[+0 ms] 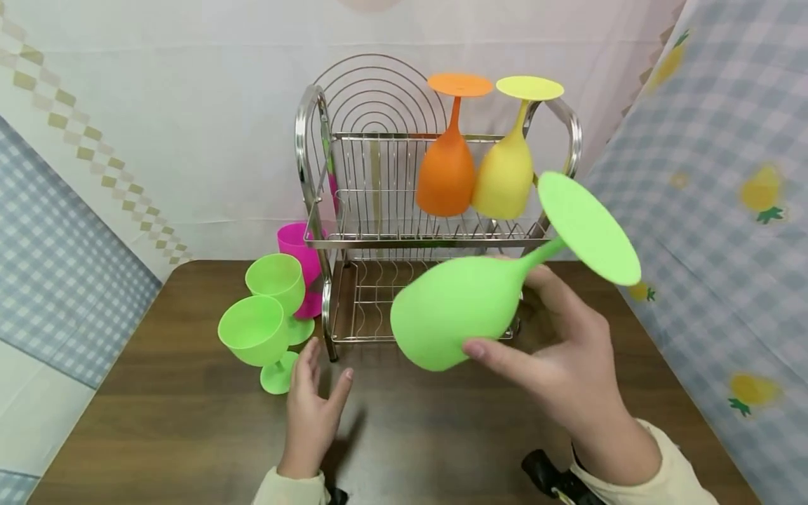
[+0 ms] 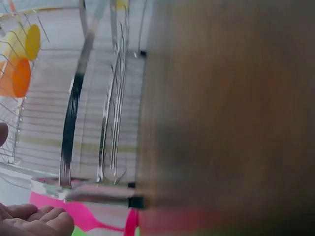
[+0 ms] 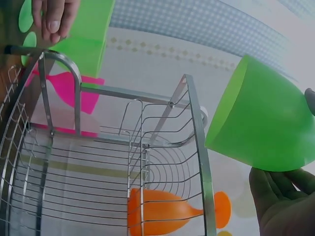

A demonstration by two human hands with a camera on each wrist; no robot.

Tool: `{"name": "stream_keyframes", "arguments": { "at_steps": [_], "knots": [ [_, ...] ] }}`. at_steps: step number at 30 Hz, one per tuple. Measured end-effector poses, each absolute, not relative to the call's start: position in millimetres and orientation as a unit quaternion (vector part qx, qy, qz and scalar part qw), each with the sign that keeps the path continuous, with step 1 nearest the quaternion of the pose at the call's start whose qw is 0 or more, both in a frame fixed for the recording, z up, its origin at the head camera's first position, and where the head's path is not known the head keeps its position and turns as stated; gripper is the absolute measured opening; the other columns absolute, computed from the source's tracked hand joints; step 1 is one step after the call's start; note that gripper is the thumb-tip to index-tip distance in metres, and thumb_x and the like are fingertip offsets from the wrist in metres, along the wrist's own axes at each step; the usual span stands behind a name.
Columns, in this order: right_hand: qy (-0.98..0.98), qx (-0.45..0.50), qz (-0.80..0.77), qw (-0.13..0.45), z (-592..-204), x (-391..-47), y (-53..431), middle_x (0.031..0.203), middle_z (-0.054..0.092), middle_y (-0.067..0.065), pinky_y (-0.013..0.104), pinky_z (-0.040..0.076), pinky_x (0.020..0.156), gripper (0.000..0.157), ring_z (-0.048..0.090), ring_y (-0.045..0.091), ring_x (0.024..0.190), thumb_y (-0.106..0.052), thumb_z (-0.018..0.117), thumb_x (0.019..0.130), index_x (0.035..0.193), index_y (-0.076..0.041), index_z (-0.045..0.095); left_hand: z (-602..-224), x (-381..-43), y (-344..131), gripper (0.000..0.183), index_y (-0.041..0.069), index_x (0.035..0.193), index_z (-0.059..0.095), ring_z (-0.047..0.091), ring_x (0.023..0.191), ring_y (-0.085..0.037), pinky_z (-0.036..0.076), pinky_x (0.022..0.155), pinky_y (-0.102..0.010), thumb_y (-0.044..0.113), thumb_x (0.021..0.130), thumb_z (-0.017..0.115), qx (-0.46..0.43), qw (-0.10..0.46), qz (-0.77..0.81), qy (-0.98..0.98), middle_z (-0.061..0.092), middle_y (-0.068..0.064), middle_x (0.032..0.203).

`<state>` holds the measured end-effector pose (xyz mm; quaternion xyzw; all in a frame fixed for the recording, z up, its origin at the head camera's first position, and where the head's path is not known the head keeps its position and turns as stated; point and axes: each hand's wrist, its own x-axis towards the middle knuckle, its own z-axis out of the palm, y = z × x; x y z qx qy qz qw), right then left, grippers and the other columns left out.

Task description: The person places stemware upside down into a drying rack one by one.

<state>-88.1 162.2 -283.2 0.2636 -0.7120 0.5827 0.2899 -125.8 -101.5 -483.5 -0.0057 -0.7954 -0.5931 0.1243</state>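
In the head view my right hand (image 1: 568, 351) grips a green plastic goblet (image 1: 461, 301) by its bowl, thumb on the near side. The goblet is tilted, its foot up to the right and its mouth down to the left, in front of the dish rack (image 1: 404, 244). My left hand (image 1: 315, 407) hangs over the table with loosely spread fingers, holding nothing. It is nearest to two short green dessert cups (image 1: 255, 333). On the rack's upper tier an orange goblet (image 1: 447, 175) and a yellow goblet (image 1: 505, 179) stand upside down, side by side.
A magenta goblet (image 1: 299, 245) stands upright behind the green cups, left of the rack. The rack's lower tier has wavy wires (image 1: 372, 301). Brown wooden table (image 1: 189, 435) lies below; patterned cloth (image 1: 713, 210) hangs at the right side.
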Motion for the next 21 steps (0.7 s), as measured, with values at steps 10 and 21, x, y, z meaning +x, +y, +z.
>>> {"name": "stream_keyframes", "arguments": {
  "at_steps": [10, 21],
  "knots": [
    [-0.763, 0.258, 0.525, 0.277, -238.7, -123.8, 143.6, 0.117, 0.068, 0.008, 0.031, 0.060, 0.087, 0.065, 0.065, 0.020, 0.103, 0.010, 0.089, 0.065, 0.125, 0.002, 0.064, -481.9, -163.7, -108.2, 0.052, -0.005, 0.148, 0.039, 0.050, 0.134, -0.037, 0.044, 0.111, -0.046, 0.007, 0.101, 0.059, -0.017, 0.148, -0.556, -0.818, 0.049, -0.024, 0.146],
    [-0.817, 0.181, 0.507, 0.208, -205.2, -158.0, 124.9, 0.125, 0.064, 0.003, 0.027, 0.057, 0.094, 0.064, 0.065, 0.014, 0.111, -0.021, 0.090, 0.076, 0.132, -0.007, 0.062, -479.9, -179.6, -110.3, 0.024, -0.004, 0.122, 0.063, 0.068, 0.099, -0.037, 0.058, 0.084, -0.053, 0.009, 0.101, 0.058, -0.005, 0.201, -0.466, -0.861, 0.070, -0.022, 0.110]
  ]
}}
